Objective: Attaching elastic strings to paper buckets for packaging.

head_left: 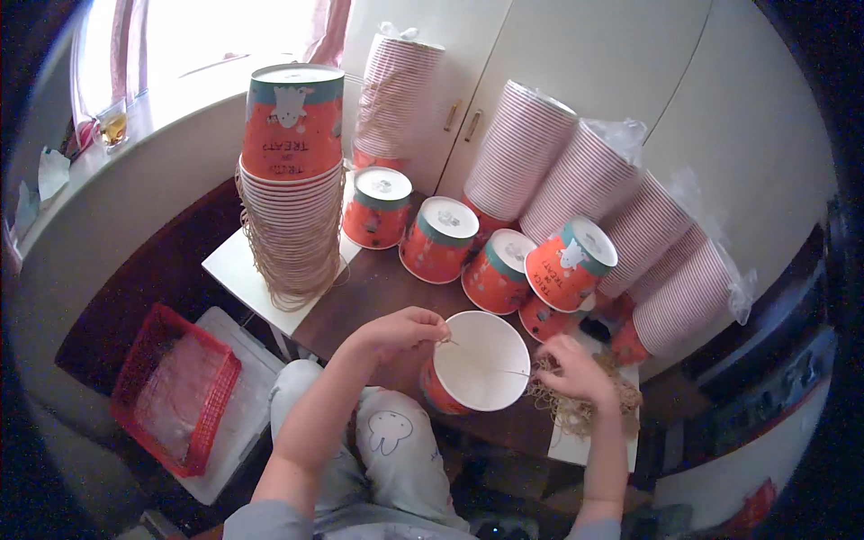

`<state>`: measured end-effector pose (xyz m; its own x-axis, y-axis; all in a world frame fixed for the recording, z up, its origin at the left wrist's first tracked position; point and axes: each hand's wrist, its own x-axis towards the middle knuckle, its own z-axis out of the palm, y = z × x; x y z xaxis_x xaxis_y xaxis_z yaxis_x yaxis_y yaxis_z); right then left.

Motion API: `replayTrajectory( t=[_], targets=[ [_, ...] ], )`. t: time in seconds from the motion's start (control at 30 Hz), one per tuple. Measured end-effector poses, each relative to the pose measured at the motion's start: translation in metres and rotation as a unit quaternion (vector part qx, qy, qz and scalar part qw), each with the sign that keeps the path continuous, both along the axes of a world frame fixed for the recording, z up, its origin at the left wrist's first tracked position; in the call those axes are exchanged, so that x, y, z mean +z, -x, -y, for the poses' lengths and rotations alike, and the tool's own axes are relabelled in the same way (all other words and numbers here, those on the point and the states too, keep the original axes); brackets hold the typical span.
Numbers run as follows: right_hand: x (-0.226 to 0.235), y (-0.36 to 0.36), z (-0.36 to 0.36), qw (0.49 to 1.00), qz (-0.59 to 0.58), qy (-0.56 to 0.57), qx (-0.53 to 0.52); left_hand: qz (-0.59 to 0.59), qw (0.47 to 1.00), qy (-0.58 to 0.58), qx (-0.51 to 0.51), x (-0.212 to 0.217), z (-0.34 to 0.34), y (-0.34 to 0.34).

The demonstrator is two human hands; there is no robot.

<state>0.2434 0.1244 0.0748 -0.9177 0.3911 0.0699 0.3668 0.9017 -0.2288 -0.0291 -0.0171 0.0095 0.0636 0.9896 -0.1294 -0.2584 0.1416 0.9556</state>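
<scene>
A paper bucket with a white inside and an orange outside stands mouth up before me. My left hand is closed in a pinch at its left rim, with a short end of tan cord showing at the fingertips. On the opposite side, my right hand has its fingers curled by the rim. A thin strand of cord crosses the rim there and reaches into the bucket; the fingertips appear to pinch it. Beneath and beside that hand lies a tangled heap of tan cords.
Upside-down orange buckets stand behind the open one. At left rises a tall stack of buckets hung with cord loops. Wrapped stacks of buckets lean by the white cabinet. A red basket sits low at left.
</scene>
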Motion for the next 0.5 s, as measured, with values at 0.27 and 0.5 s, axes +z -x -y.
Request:
replayTrajectory(
  t=[0.27,0.5],
  targets=[
    [-0.043,0.102,0.052,0.959,-0.22,0.17,0.044,0.007,1.0,-0.011,0.004,0.005,0.003,-0.004],
    [-0.053,0.116,0.065,0.946,-0.243,0.209,-0.039,-0.012,1.0,-0.004,0.02,-0.001,0.004,-0.002]
  ],
)
